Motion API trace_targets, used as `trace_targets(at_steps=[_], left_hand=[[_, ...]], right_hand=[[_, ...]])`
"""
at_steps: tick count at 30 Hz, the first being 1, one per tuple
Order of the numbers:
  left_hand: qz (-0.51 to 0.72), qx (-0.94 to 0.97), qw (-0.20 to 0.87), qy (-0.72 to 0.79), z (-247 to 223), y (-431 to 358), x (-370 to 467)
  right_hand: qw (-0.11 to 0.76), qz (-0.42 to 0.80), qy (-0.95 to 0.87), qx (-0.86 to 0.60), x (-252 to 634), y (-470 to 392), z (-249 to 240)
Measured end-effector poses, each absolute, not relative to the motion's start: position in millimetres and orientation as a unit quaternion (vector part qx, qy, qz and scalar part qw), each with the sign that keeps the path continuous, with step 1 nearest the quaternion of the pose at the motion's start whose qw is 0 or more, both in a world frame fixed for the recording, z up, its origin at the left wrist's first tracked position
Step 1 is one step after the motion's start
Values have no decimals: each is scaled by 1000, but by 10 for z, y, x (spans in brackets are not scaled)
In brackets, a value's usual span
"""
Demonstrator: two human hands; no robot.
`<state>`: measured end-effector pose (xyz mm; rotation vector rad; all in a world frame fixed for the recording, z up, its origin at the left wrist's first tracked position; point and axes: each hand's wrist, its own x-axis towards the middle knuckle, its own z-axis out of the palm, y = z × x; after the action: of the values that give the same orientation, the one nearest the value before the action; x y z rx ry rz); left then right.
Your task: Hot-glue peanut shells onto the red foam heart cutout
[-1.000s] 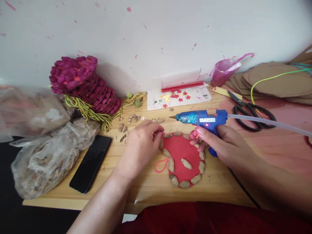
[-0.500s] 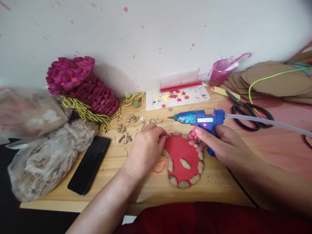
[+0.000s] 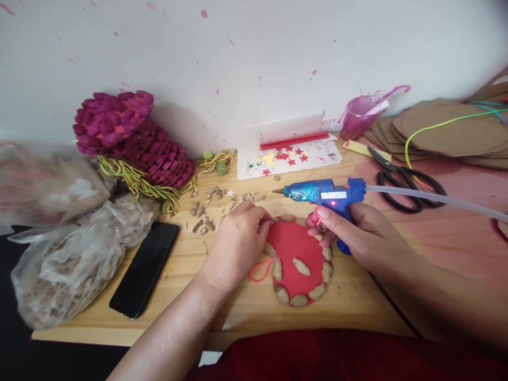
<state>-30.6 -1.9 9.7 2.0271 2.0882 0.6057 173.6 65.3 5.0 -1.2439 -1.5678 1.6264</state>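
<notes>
The red base (image 3: 296, 246) lies flat on the table (image 3: 357, 312) between the two hands, and its visible edge is already lined by peanuts (image 3: 318, 291), set almost end to end; the upper left stretch is partly covered by fingers. One loose peanut (image 3: 302, 266) is seen slantwise on the bare red middle, so the rim appears, as a judgement, to be far ahead of the inner area. At that upper left edge, the left hand (image 3: 237, 244) is placed with thumb and forefinger brought close together; whether the grip is pressed fully shut, or a nut is pinched in it, cannot be told. The blue glue gun (image 3: 333, 191) is clasped by its handle in the closed grip of the right hand (image 3: 357, 227), above the right side of the base. Its nozzle (image 3: 278, 191) is pointed left, clear of the red surface, and a small red light is lit on its body; no glue can be seen being laid at this moment. An orange loop (image 3: 261, 270) is left lying beside the base's left edge, and peanut fragments (image 3: 203, 225) are scattered on the wood farther left, near the black phone (image 3: 144, 270).
</notes>
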Motion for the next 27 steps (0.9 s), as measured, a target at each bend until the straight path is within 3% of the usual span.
trace_targets(at_steps=[19,27], left_hand=[[189,677,90,706,104,-5,-291],[259,626,133,723,210,41,-488]], right_hand=[[267,606,-589,-463,1756,657,49],[283,632,-576,-434,1750,706,3]])
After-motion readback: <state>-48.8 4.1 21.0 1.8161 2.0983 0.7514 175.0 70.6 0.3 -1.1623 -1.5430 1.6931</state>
